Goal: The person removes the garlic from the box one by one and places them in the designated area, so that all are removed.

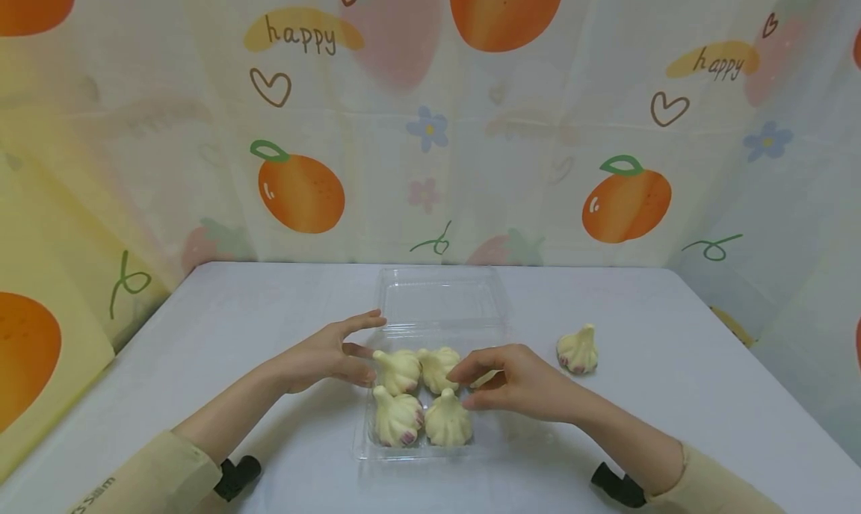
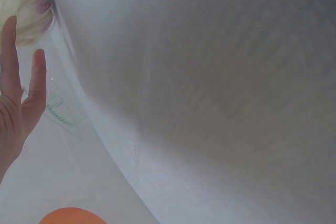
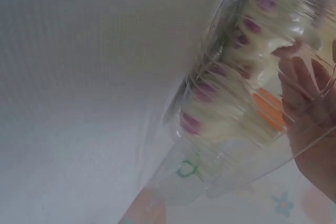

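Observation:
A clear plastic clamshell box (image 1: 422, 453) lies on the table with its lid (image 1: 440, 301) folded back, away from me. Several pale garlic bulbs with purple marks, such as the front left garlic bulb (image 1: 397, 418), sit in its base. My left hand (image 1: 332, 357) is at the box's left side, fingers spread and thumb near the rim, holding nothing. Over the box's right side, my right hand (image 1: 514, 383) curls its fingers and thumb round a garlic bulb (image 1: 483, 378), mostly hidden by the hand. In the right wrist view, clear plastic covers part of the garlic bulbs (image 3: 210, 103).
Another garlic bulb (image 1: 577, 349) lies on the white table (image 1: 646, 327), right of the box. A printed cloth with oranges (image 1: 301, 194) hangs behind the table and along its sides. Dark wrist devices (image 1: 237, 478) are strapped below both sleeves.

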`<state>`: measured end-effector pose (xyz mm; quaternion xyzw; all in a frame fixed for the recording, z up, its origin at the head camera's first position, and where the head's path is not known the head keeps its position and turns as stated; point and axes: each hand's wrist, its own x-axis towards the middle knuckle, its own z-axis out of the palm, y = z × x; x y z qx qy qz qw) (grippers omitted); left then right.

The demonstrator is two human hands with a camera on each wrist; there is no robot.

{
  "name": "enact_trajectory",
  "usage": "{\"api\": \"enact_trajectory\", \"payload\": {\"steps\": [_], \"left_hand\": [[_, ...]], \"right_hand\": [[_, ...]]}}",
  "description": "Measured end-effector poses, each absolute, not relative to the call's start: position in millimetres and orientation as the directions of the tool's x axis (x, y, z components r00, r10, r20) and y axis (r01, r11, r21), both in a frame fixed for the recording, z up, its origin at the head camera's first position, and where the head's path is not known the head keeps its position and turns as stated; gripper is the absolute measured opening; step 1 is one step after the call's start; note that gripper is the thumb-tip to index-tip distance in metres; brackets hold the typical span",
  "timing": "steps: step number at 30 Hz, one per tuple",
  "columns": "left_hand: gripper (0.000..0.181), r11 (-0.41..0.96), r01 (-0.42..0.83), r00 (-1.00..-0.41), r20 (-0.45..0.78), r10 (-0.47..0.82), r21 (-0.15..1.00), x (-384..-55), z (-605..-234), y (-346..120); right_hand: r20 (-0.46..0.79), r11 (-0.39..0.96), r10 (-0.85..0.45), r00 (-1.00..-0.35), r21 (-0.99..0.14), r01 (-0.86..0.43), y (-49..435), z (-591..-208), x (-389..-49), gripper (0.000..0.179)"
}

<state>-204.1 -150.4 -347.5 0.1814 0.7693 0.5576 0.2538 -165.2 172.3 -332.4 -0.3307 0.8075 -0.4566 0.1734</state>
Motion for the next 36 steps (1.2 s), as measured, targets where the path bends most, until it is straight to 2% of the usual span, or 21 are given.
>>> {"api": "enact_trajectory", "payload": {"steps": [18, 36], "left_hand": [[0.088, 0.308, 0.003, -0.803, -0.181, 0.568, 0.951, -205, -348, -150], [0.089, 0.301, -0.002, -0.801, -0.182, 0.57, 0.954, -204, -348, -151]], "right_hand": [[0.018, 0.408, -0.69, -0.724, -0.817, -0.408, 158, -343, -161, 0.029], [0.015, 0.441, -0.693, -0.721, -0.783, -0.44, 155, -342, -159, 0.019]]}}
